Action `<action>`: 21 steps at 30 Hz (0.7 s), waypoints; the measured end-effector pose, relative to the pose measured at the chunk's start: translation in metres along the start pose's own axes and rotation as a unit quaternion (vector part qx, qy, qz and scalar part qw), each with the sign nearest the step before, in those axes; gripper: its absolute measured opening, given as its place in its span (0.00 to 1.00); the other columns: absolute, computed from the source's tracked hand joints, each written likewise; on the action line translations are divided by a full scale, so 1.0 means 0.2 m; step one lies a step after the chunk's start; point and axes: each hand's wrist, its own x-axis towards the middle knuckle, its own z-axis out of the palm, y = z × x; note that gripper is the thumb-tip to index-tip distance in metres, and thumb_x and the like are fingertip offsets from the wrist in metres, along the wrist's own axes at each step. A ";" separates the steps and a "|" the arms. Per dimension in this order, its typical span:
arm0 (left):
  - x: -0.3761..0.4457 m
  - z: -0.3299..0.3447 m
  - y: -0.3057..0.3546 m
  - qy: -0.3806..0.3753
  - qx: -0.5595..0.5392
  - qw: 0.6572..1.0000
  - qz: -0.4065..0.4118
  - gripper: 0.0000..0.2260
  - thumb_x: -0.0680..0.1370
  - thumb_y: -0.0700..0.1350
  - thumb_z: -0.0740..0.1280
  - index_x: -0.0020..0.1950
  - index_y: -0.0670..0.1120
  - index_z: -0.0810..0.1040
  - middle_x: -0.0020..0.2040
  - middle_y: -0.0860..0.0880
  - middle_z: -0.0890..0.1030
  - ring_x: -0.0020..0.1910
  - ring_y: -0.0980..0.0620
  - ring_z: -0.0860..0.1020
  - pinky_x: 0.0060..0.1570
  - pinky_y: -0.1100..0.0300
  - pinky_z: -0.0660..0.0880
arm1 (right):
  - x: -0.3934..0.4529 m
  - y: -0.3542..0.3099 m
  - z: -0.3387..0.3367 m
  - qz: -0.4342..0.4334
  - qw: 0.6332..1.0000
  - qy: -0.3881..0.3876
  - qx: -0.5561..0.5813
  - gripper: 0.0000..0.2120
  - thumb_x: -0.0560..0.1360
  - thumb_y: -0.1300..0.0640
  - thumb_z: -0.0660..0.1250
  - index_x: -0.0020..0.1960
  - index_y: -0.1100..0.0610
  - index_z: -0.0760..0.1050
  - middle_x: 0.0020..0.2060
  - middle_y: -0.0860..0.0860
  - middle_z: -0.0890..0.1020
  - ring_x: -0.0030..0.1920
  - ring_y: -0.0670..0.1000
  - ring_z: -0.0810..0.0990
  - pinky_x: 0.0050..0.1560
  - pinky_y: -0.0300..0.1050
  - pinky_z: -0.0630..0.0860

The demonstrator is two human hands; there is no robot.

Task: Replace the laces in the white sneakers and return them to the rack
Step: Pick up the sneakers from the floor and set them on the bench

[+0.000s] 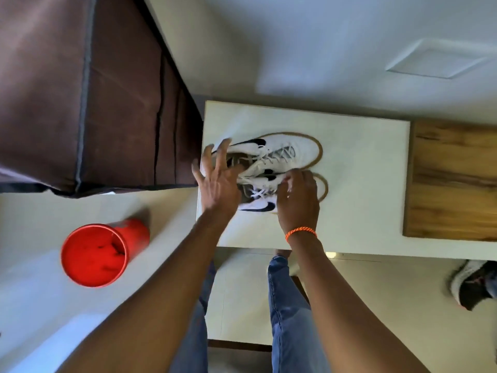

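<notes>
Sneakers, white, one pair, with dark side marks and tan sole edging, lying side by side and touching on a white table top [363, 184], toes toward the person's right. Far sneaker [293, 149]: white lace [271, 157] threaded loosely across a grey tongue, collar open. Near sneaker [258, 203]: white lace crossed over its opening, toe end partly hidden. Left hand [217, 181]: fingers spread wide and straight, reaching over the heel ends of both shoes; fingertips are blurred, and it cannot be told whether they touch the collars; nothing is gripped. Right hand [298, 200]: lies over the forefoot of the near sneaker, fingers curled down at the lace area; whether they pinch a lace cannot be told, as the fingertips are turned away from the camera. Orange braided band [301, 232] on the right wrist. Blue jeans [287, 305] on the person's legs, below the table's near edge. Red cylindrical bin [99, 254], open mouth toward the camera, on the pale floor to the left, well apart from the table. Dark brown sofa [80, 90] at upper left, its corner just beside the table. Wooden surface [451, 179] adjoining the table on the right. Dark shoe with a white sole [473, 284] on the floor at lower right.
</notes>
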 end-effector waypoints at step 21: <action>-0.23 0.19 0.27 -0.049 -0.240 0.963 -0.116 0.46 0.77 0.60 0.74 0.84 0.68 0.45 0.82 0.53 0.59 0.73 0.39 0.72 0.58 0.40 0.78 | 0.00 0.18 0.05 0.142 0.987 -0.078 0.015 0.53 0.69 0.44 0.80 0.83 0.52 0.52 0.77 0.53 0.67 0.74 0.59 0.70 0.60 0.61 0.79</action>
